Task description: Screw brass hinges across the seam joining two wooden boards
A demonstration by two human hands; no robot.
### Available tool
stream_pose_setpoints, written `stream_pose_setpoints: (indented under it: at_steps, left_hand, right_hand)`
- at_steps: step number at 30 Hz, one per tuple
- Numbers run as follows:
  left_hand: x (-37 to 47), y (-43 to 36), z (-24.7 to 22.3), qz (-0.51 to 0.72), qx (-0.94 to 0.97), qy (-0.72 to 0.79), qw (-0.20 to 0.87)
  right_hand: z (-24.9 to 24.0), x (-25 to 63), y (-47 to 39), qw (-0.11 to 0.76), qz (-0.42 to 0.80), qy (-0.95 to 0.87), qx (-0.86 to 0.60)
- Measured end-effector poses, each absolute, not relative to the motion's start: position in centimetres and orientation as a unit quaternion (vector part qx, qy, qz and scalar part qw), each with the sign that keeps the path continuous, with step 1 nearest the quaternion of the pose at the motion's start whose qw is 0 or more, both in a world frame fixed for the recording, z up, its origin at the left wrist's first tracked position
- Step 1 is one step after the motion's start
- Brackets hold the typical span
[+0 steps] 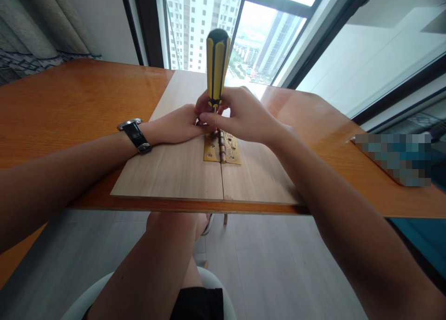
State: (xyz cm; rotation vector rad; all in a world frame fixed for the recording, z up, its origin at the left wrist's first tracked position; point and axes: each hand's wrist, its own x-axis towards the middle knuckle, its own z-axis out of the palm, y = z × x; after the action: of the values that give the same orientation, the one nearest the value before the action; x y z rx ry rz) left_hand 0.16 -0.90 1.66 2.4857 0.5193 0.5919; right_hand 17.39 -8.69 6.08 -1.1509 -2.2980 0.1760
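A screwdriver (218,67) with a yellow and black handle stands nearly upright over a brass hinge (223,149). My right hand (247,115) pinches around its shaft just below the handle. From the other side my left hand (179,124), with a watch (135,135) on the wrist, rests on the board. Its fingers are closed near the lower shaft, and whatever they grip is hidden. The hinge lies flat across the seam between a left wooden board (167,176) and a right wooden board (261,180). Both hands cover the hinge's far end and the screwdriver's tip.
The boards lie on an orange-brown wooden table (69,101), close to its front edge. A blurred-out flat object (393,160) is at the right. Behind the table are a window (258,41) and, far left, a curtain (38,22). My legs are below the table edge.
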Motion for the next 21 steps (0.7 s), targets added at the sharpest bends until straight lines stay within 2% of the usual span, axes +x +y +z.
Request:
stream_pose_setpoints:
  at_steps: [11, 21]
  left_hand:
    - [0.28, -0.76, 1.55, 0.223, 0.921, 0.183, 0.262]
    - [0.2, -0.86, 1.62, 0.217, 0.916, 0.212, 0.262]
  right_hand:
    - [5.99, 17.27, -8.6, 0.284, 0.07, -0.847, -0.445]
    - [6.25, 17.44, -8.69, 0.246, 0.025, -0.872, -0.422]
